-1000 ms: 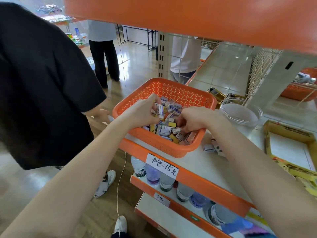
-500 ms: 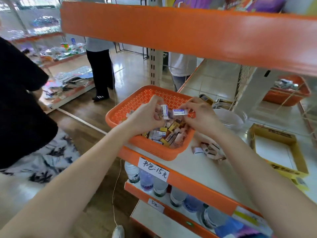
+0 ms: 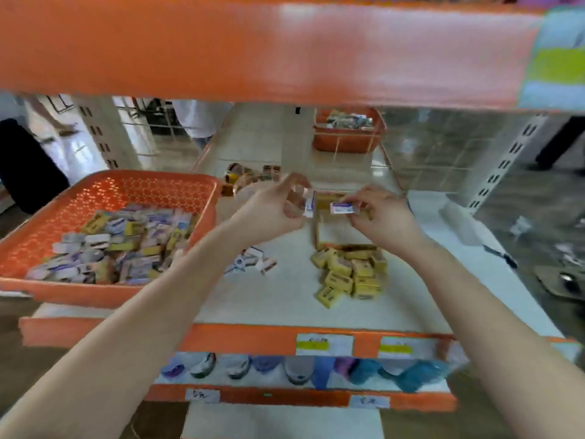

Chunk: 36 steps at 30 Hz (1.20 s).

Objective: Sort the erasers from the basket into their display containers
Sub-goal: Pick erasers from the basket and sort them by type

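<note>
An orange basket point(image 3: 133, 188) on the left of the shelf holds several mixed erasers point(image 3: 126, 242). Above the shelf's middle, my left hand point(image 3: 275, 207) pinches a white-and-blue eraser point(image 3: 309, 202) held upright. To its right, my right hand point(image 3: 380, 217) pinches a second white-and-blue eraser point(image 3: 342, 208) lying flat. Both hands hover over a yellow display box point(image 3: 329, 198), mostly hidden behind them. Several yellow erasers point(image 3: 351, 274) lie heaped on the shelf below my right hand. A few white erasers point(image 3: 253, 261) lie loose near the basket.
An orange shelf edge point(image 3: 253, 49) hangs overhead. A second orange basket point(image 3: 348, 134) stands at the back. A clear round container point(image 3: 240, 179) sits behind my left hand. Bottles point(image 3: 300, 369) fill the shelf below. People stand in the aisle at the left.
Both hands have lifted an eraser each out of the basket and moved right, over the yellow display box. The view has swung right and down along the shelf.
</note>
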### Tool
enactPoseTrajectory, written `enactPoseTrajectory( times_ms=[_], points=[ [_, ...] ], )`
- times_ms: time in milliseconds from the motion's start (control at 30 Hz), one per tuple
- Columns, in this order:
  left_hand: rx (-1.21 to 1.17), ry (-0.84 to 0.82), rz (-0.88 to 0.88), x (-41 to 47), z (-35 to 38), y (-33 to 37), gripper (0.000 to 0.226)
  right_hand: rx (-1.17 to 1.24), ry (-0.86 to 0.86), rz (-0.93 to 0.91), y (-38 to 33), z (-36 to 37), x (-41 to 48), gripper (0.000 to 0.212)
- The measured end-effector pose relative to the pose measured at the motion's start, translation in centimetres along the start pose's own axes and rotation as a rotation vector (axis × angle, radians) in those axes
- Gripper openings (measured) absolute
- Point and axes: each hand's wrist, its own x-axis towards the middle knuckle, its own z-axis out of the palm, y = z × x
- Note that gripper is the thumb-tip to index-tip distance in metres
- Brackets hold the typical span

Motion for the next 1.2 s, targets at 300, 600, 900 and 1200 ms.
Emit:
enactPoseTrajectory(
  times_ms=[300, 600, 900, 1200],
  points=[
    [-0.03, -0.336, 0.128, 4.7, 9.9, 7.9, 0.05, -0.071, 0.095, 0.253, 9.1, -6.7, -8.0, 0.022],
    [0.179, -0.579, 0.256, 5.1, 15.0, 10.2, 0.05, -0.051, 0.054, 0.406, 12.4, -7.6, -11.2, 0.027],
    [0.228, -0.448, 0.221, 4.4, 12.7, 8.8, 0.049, -0.026, 0.063, 0.395, 10.7, -6.3, -8.7, 0.03],
    [0.186, -0.253, 0.102, 2.3, 5.9, 5.6, 0.044, 0.002, 0.001, 0.142, 4.8, -3.3, -3.5, 0.027]
  ],
)
